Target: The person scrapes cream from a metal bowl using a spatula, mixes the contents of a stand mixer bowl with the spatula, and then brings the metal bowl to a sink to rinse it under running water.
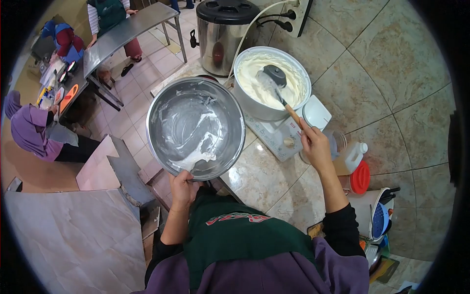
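Note:
My left hand (182,188) grips the near rim of a wide metal bowl (188,128), tilted and smeared inside with white cream. My right hand (315,144) is closed round the wooden handle of a spatula (290,109). The spatula's pale blade lies in the white cream (252,73) inside a large white tub (271,112). A dark grey knob-like part (274,75) stands up in the middle of the cream. Beneath the tub is a white appliance base (281,142) on the tiled counter.
A steel urn (218,39) stands behind the tub, near plugged-in sockets (293,14). To the right are a jug (351,159), a red-lidded jar (360,177) and a utensil bin (377,210). Several people are at the left, around a metal table (129,32).

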A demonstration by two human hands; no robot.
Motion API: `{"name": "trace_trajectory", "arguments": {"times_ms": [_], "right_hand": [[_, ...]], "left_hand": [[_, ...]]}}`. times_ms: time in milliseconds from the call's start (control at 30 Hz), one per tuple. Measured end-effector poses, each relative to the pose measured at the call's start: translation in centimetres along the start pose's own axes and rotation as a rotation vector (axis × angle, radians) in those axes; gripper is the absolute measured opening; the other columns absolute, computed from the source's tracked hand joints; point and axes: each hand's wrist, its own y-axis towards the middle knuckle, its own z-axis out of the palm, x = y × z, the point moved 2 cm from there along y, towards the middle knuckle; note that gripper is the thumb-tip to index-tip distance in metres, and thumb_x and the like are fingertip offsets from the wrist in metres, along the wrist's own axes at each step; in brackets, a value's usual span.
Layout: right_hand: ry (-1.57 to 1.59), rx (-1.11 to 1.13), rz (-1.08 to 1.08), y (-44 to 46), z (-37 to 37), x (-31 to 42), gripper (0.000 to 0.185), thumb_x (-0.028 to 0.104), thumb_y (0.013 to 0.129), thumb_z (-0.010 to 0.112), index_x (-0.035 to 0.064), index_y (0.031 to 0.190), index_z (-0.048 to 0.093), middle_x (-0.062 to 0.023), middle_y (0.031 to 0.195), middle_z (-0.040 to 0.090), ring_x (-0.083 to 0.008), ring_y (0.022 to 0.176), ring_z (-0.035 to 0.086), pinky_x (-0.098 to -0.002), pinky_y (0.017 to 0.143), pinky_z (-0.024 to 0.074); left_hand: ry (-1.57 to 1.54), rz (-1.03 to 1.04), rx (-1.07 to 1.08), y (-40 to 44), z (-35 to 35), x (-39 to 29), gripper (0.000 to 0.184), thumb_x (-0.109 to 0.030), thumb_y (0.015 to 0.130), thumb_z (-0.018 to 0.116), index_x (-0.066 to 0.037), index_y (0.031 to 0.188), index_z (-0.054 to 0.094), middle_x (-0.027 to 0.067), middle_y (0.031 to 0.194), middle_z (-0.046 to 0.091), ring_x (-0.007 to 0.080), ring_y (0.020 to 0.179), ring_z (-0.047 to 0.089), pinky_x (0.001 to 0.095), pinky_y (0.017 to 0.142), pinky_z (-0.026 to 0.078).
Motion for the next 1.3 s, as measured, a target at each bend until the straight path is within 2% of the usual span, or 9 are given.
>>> {"name": "trace_trajectory", "arguments": {"times_ms": [167, 300, 400, 500, 600, 733, 800, 933, 1300], "right_hand": [[0.481, -0.070, 0.153, -0.4, -0.9, 1.6, 0.037, 0.002, 0.088, 0.058, 0.0047, 0.125, 0.059, -0.0056, 0.082, 0.065, -0.0064, 0.062, 0.049, -0.0235, 0.056, 0.0418], [0.674, 0.048, 0.195, -1.2, -1.8, 4.6, 0.037, 0.002, 0.088, 0.058, 0.0048, 0.124, 0.060, -0.0068, 0.076, 0.062, -0.0084, 0.060, 0.050, -0.0240, 0.056, 0.0420], [0.432, 0.172, -0.011, -1.5, -1.5, 7.2, 0.040, 0.001, 0.085, 0.059, 0.0078, 0.125, 0.060, -0.0081, 0.073, 0.059, -0.0149, 0.058, 0.054, -0.0277, 0.057, 0.0448], [0.151, 0.177, -0.187, -2.1, 0.5, 8.1, 0.051, 0.005, 0.082, 0.062, 0.0156, 0.131, 0.054, -0.0091, 0.075, 0.054, -0.0270, 0.060, 0.058, -0.0367, 0.056, 0.0484], [0.019, 0.138, -0.215, -2.1, 2.8, 7.8, 0.053, 0.008, 0.083, 0.062, 0.0161, 0.134, 0.051, -0.0088, 0.074, 0.053, -0.0262, 0.061, 0.059, -0.0377, 0.054, 0.0492], [0.040, 0.222, -0.233, -3.4, 4.5, 7.4, 0.055, 0.009, 0.082, 0.061, 0.0161, 0.135, 0.049, -0.0092, 0.073, 0.053, -0.0273, 0.061, 0.059, -0.0387, 0.053, 0.0499], [0.149, 0.397, -0.251, -4.9, 5.0, 7.9, 0.053, 0.010, 0.082, 0.061, 0.0158, 0.134, 0.050, -0.0099, 0.074, 0.053, -0.0283, 0.061, 0.059, -0.0390, 0.053, 0.0500], [0.486, 0.508, -0.147, -6.7, 5.1, 10.6, 0.048, 0.005, 0.081, 0.059, 0.0086, 0.129, 0.055, -0.0120, 0.072, 0.056, -0.0299, 0.061, 0.057, -0.0382, 0.056, 0.0478], [0.956, 0.629, 0.007, -9.1, 5.5, 13.9, 0.044, 0.005, 0.091, 0.053, 0.0050, 0.134, 0.050, -0.0049, 0.068, 0.053, -0.0099, 0.057, 0.047, -0.0255, 0.054, 0.0413]], "left_hand": [[0.015, -0.038, -0.058, 0.3, -0.3, -0.2, 0.065, 0.009, 0.067, 0.039, -0.006, 0.130, 0.036, 0.0150, 0.111, 0.055, 0.0300, 0.091, 0.061, 0.0397, 0.066, 0.054], [0.053, -0.041, -0.027, 0.3, 0.1, -0.8, 0.064, 0.010, 0.067, 0.041, -0.006, 0.128, 0.036, 0.0151, 0.107, 0.057, 0.0281, 0.079, 0.062, 0.0381, 0.050, 0.051], [0.048, 0.060, 0.015, 1.7, -1.7, 0.1, 0.063, 0.010, 0.067, 0.043, -0.005, 0.128, 0.035, 0.0147, 0.103, 0.058, 0.0269, 0.073, 0.062, 0.0373, 0.047, 0.051], [0.157, 0.034, 0.136, 1.1, -1.8, -0.9, 0.063, 0.011, 0.069, 0.045, -0.003, 0.129, 0.034, 0.0142, 0.103, 0.058, 0.0260, 0.071, 0.062, 0.0356, 0.051, 0.052], [0.228, 0.009, 0.191, 1.5, -3.3, -0.8, 0.064, 0.011, 0.071, 0.045, -0.003, 0.132, 0.032, 0.0153, 0.105, 0.057, 0.0256, 0.072, 0.063, 0.0352, 0.051, 0.053], [0.174, 0.007, 0.186, 0.8, -2.1, -1.9, 0.065, 0.011, 0.072, 0.046, -0.004, 0.133, 0.030, 0.0157, 0.106, 0.057, 0.0245, 0.072, 0.063, 0.0349, 0.051, 0.053], [0.221, 0.172, 0.169, 0.6, -1.5, -2.6, 0.068, 0.011, 0.072, 0.046, -0.005, 0.136, 0.028, 0.0151, 0.106, 0.057, 0.0233, 0.072, 0.062, 0.0352, 0.051, 0.053], [0.228, 0.145, 0.186, 0.6, -1.7, -2.0, 0.067, 0.010, 0.073, 0.047, -0.004, 0.136, 0.029, 0.0130, 0.106, 0.057, 0.0218, 0.075, 0.062, 0.0330, 0.054, 0.053], [0.194, 0.014, 0.298, -0.1, -1.5, 0.3, 0.042, 0.005, 0.070, 0.052, 0.000, 0.111, 0.054, 0.0045, 0.096, 0.059, 0.0147, 0.078, 0.056, 0.0249, 0.066, 0.044]]}}
